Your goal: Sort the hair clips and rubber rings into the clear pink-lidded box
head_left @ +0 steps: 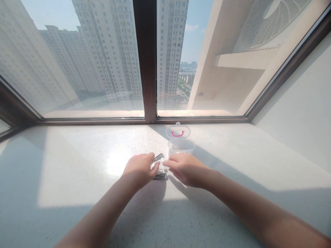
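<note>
Fingers loosely curled, the left hand [141, 168] and right hand [190, 168] flanked small dark pieces [160, 176] at a windowsill [227, 148], any firm hold unclear. Behind stood an open, clear tub [181, 146], contents indistinct, its lid [178, 131] beyond.

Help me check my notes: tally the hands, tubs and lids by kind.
Hands: 2 (left hand, right hand)
Tub: 1
Lid: 1
Total: 4, leaving out the small pieces between the hands, too blurred to count.
</note>
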The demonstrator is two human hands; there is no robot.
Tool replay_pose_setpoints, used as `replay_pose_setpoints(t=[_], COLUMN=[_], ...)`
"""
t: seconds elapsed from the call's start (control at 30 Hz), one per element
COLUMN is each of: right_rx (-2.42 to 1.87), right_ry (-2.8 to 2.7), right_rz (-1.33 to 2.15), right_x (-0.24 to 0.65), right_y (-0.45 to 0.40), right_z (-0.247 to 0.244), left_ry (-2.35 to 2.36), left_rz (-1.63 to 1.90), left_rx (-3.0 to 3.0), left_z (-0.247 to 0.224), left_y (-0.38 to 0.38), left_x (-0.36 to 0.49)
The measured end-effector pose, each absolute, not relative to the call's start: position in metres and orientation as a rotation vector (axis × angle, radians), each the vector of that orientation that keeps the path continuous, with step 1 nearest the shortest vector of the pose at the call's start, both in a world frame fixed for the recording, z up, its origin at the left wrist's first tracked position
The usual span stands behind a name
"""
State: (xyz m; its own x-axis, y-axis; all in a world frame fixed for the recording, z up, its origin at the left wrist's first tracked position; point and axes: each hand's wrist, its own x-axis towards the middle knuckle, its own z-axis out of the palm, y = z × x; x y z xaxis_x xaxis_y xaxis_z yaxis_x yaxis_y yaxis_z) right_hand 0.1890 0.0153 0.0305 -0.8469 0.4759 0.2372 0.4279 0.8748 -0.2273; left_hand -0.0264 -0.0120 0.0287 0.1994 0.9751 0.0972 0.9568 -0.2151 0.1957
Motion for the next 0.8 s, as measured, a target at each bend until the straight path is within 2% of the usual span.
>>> replay_pose_setpoints(t=[0.23, 0.63, 0.8], right_rx=[-0.721, -0.763, -0.876], right_ry=[-2.891, -2.834, -2.777], right_rz=[0.25, 0.161, 0.256], right_x=[0.186, 0.187, 0.188], right_y=[0.016, 0.021, 0.021], right_z=[0.016, 0.005, 0.005], left_ry=[1.902, 1.885, 1.795], left_rz=[0.143, 0.239, 0.435], left_rx=[2.266, 2.155, 1.901], left_z=[0.019, 0.025, 0.029], left_y=[-0.012, -0.007, -0.002], left_x=[-0.022, -0.031, -0.038])
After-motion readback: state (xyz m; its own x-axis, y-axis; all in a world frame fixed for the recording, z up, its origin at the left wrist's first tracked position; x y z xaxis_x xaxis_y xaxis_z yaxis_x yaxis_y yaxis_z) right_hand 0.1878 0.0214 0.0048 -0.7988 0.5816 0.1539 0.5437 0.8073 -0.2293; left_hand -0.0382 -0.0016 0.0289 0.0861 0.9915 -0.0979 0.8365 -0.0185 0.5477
